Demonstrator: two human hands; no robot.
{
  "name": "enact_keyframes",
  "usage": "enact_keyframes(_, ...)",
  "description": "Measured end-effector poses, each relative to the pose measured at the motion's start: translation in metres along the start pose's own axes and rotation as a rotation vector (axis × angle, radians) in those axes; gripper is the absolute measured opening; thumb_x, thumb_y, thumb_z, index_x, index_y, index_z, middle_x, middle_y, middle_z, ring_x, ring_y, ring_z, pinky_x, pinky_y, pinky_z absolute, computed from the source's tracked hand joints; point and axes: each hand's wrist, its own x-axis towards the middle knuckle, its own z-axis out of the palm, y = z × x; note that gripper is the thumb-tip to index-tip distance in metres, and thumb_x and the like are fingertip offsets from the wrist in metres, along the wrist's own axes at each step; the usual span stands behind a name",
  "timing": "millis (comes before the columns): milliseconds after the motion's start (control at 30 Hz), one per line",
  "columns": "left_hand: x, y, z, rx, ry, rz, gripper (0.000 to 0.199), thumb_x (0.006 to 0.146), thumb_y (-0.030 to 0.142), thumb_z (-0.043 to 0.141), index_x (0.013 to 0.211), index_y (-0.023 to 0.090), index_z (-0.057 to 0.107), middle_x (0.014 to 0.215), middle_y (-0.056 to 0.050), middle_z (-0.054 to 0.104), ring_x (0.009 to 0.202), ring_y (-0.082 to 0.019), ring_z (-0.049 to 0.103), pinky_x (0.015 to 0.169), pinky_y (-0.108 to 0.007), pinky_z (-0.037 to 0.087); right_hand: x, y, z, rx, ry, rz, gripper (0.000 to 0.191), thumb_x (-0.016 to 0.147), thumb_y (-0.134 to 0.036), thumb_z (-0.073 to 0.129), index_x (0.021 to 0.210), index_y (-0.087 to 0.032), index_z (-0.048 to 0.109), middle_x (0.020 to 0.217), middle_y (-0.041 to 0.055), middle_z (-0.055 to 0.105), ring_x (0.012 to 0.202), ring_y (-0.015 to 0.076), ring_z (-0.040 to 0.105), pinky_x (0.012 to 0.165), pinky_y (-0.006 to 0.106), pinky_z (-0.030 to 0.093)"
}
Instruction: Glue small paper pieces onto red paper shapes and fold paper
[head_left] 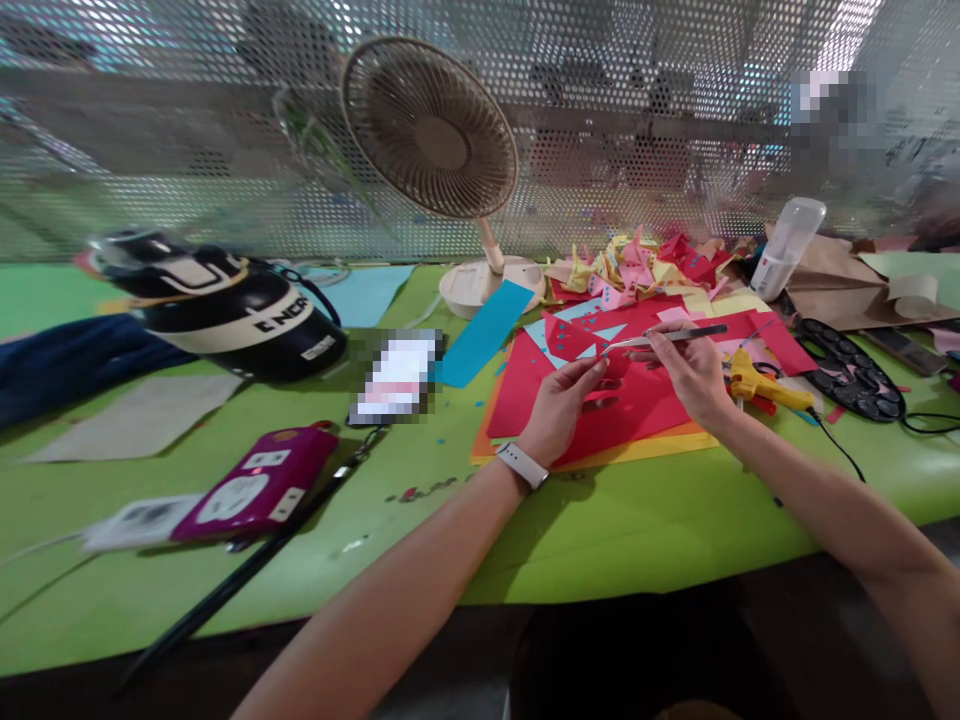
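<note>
The tweezers (701, 332) are held in the right hand (690, 370), with thumb and fingers clamped on the shaft. They are positioned above the red paper sheets (637, 425), the tip directed toward the left hand (559, 408). The thumb and forefinger of the left hand are brought close together beside that tip; whether they meet, or a small piece is pinched there, cannot be determined. A white wristband (523, 464) is worn on the left wrist.

The red sheets are stacked on yellow-orange sheets (667, 447), which are laid on the green tabletop (600, 540). Pale blue paper (545, 345) and small blue dots are noted on the stack, beyond the left hand. A heap of folded paper pieces (637, 265) is located behind the stack. A yellow glue gun (769, 385) is found just beside the right hand, with a black palette (847, 370) further right. To the left of the stack, a blue paper strip (487, 330) is laid in front of the fan (431, 130), its far end overlapping the base in view.
</note>
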Motion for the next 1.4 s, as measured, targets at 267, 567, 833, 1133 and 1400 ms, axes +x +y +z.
enact_keyframes(267, 0.004, -0.002, -0.002, -0.099, 0.013, -0.03, 0.028, 0.064, 0.032, 0.084, 0.082, 0.016, 0.069, 0.08, -0.002, 0.071, 0.077, -0.019, 0.071, 0.07, -0.032, 0.057, 0.011, -0.002, -0.009, -0.029, 0.102, 0.005, 0.038, 0.077, -0.054, 0.068, 0.094, -0.023, 0.056, 0.08, -0.0006, 0.067, 0.071, 0.0145, 0.071, 0.059, 0.023, 0.055)
enact_keyframes(567, 0.016, -0.001, -0.012, -0.231, 0.168, 0.139, 0.029, 0.06, 0.028, 0.086, 0.08, 0.019, 0.067, 0.079, 0.001, 0.071, 0.077, -0.015, 0.071, 0.069, -0.026, 0.054, 0.026, -0.02, -0.024, -0.176, 0.102, -0.134, 0.04, 0.081, -0.059, 0.062, 0.097, -0.022, 0.058, 0.084, 0.0006, 0.066, 0.068, 0.0128, 0.07, 0.06, 0.023, 0.054)
enact_keyframes(833, 0.02, -0.002, -0.017, -0.215, 0.186, 0.1, 0.028, 0.061, 0.027, 0.086, 0.081, 0.019, 0.068, 0.082, 0.0, 0.073, 0.08, -0.017, 0.072, 0.069, -0.026, 0.054, 0.03, -0.027, -0.046, -0.83, -0.335, -0.242, 0.02, 0.09, -0.03, 0.057, 0.103, -0.019, 0.069, 0.102, 0.0068, 0.073, 0.09, 0.0195, 0.07, 0.08, 0.032, 0.054)
enact_keyframes(1133, 0.025, -0.004, -0.02, -0.192, 0.242, 0.135, 0.024, 0.065, 0.023, 0.082, 0.082, 0.017, 0.066, 0.083, 0.0, 0.071, 0.079, -0.016, 0.071, 0.072, -0.027, 0.054, 0.02, -0.019, -0.042, -1.257, -0.788, -0.009, 0.053, 0.071, 0.005, 0.052, 0.107, -0.028, 0.073, 0.119, 0.0022, 0.071, 0.112, 0.0224, 0.065, 0.09, 0.032, 0.052)
enact_keyframes(1400, 0.027, -0.005, -0.026, -0.114, 0.208, 0.169, 0.031, 0.06, 0.029, 0.084, 0.082, 0.019, 0.065, 0.081, 0.001, 0.071, 0.077, -0.013, 0.07, 0.071, -0.024, 0.053, 0.025, -0.071, -0.089, -1.247, -0.448, -0.05, 0.045, 0.085, -0.018, 0.051, 0.126, -0.028, 0.064, 0.121, 0.0021, 0.07, 0.106, 0.0224, 0.066, 0.094, 0.036, 0.049)
